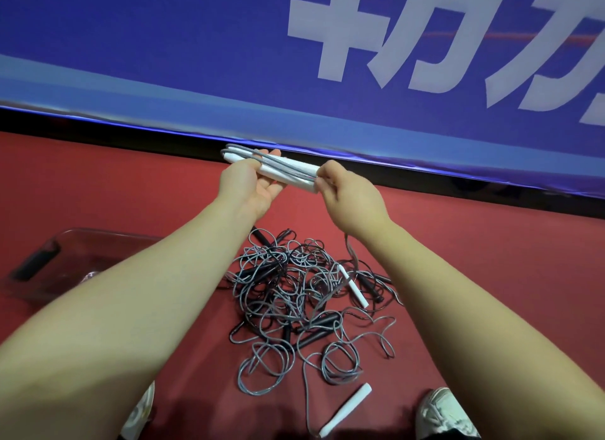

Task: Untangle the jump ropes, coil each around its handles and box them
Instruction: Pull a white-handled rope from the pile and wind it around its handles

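Left hand (253,186) and right hand (348,195) clamp one white-handled rope (281,171) above the tangled pile (294,295), clear box (98,240) leftward.

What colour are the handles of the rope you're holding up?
White handles, with grey cord wound over them; the head view shows it best.

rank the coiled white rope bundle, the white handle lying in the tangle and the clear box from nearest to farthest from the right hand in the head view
1. coiled white rope bundle: the right hand pinches its end.
2. white handle in the tangle: on the floor, below the hand.
3. clear box: on the floor at far left, past the left forearm.
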A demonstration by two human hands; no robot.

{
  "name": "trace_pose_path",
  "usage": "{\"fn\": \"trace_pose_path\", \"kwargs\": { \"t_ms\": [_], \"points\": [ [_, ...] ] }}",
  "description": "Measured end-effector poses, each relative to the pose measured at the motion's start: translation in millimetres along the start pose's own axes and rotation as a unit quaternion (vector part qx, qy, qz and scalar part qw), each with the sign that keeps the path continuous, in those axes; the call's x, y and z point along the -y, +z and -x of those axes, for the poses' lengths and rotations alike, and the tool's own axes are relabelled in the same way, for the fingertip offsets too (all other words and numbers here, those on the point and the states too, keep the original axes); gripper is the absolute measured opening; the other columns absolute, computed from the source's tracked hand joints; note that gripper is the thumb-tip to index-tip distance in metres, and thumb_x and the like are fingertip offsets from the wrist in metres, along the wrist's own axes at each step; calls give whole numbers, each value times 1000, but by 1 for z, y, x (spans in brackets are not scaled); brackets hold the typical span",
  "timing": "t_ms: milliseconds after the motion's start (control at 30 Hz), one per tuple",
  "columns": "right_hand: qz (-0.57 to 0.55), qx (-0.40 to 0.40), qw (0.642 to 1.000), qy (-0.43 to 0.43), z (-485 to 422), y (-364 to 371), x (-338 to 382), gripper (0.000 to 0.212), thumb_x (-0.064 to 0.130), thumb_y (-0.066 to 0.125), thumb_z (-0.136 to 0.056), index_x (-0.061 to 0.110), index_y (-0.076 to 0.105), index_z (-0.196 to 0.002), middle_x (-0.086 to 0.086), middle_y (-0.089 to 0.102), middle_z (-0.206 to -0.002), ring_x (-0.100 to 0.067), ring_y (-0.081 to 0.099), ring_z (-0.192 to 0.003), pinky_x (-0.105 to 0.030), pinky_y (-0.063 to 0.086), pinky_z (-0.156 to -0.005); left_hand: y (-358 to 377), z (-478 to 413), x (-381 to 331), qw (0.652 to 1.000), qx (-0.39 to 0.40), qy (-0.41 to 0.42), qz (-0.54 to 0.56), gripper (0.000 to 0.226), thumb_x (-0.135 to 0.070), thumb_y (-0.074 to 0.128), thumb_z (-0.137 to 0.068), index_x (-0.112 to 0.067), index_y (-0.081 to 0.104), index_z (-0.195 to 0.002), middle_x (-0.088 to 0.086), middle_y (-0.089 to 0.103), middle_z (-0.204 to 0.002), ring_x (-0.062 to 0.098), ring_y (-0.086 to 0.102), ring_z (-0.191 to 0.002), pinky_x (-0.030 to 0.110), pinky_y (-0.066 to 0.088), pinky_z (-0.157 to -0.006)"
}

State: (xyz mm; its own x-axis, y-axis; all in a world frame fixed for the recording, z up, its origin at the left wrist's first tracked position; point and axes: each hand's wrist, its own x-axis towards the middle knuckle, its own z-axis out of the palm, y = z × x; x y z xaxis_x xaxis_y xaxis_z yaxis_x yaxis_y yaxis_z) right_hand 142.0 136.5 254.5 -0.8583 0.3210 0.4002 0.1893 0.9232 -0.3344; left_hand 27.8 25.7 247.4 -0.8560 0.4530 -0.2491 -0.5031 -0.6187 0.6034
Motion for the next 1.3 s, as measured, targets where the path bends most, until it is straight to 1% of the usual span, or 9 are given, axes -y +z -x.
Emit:
{"fn": "trace_pose_path", "kwargs": {
  "t_ms": [200,333,400,600,767,900,967,1067,1300],
  "points": [
    [-228,137,955,129,-9,-12,4,31,32,42,-99,22,63,-78,-1,52,-73,-14,48,-63,-28,38,-64,-5,-3,-3,1000,-13,19,-11,25,6,33,-95,-7,54,-93,12,66,-90,23,66,-80,41,53,-60],
    [-226,35,968,100,-10,-5,-2,22,24,47,-96,18,60,-80,4,62,-77,-5,63,-67,-24,46,-63,-6,-1,-2,1000,6,9,-17,21,3,35,-97,-7,53,-100,12,67,-86,21,69,-73,46,56,-71],
    [-230,-2,969,90,-10,-1,-6,22,22,45,-97,18,56,-79,3,61,-82,-7,66,-70,-19,46,-60,-4,0,0,1000,14,6,-14,21,1,35,-98,-7,51,-110,12,68,-84,20,70,-66,44,57,-59],
    [-463,36,877,128,-2,23,-9,25,18,35,-102,15,48,-81,-5,58,-86,-13,67,-70,-28,55,-70,-1,0,9,1000,4,-3,3,23,1,34,-98,-6,52,-109,11,64,-92,25,63,-88,45,52,-70],
    [-379,-29,920,99,-6,35,-5,27,20,36,-101,21,46,-75,0,54,-67,-5,54,-54,-24,46,-62,-1,-3,9,999,-7,-4,40,23,4,33,-97,-5,53,-92,13,63,-91,25,63,-84,50,51,-72],
    [-359,-43,929,72,-11,35,-5,24,17,35,-102,15,56,-90,2,48,-123,-4,62,-63,-19,47,-59,-3,-5,10,999,-9,-9,48,23,4,33,-97,-5,53,-93,14,63,-92,25,64,-86,51,51,-76],
    [-346,-37,935,70,-9,37,-5,24,18,34,-102,14,57,-101,2,60,-104,3,61,-62,-17,46,-60,-4,-5,10,999,-10,-10,48,22,5,34,-97,-5,53,-95,14,62,-95,28,63,-96,53,50,-79],
    [-289,-39,955,60,-5,41,-3,28,21,32,-102,30,42,-77,2,59,-74,9,54,-56,-21,42,-60,-7,-4,12,999,-16,-9,36,21,5,36,-97,-6,53,-100,15,62,-98,30,62,-107,53,52,-77],
    [-270,-22,961,62,-1,42,-4,28,26,32,-102,27,41,-75,4,59,-68,-16,56,-67,-33,46,-65,-10,-3,9,1000,-8,-13,8,19,1,39,-98,-9,53,-105,13,64,-97,25,65,-88,48,53,-68]
  ]
}}
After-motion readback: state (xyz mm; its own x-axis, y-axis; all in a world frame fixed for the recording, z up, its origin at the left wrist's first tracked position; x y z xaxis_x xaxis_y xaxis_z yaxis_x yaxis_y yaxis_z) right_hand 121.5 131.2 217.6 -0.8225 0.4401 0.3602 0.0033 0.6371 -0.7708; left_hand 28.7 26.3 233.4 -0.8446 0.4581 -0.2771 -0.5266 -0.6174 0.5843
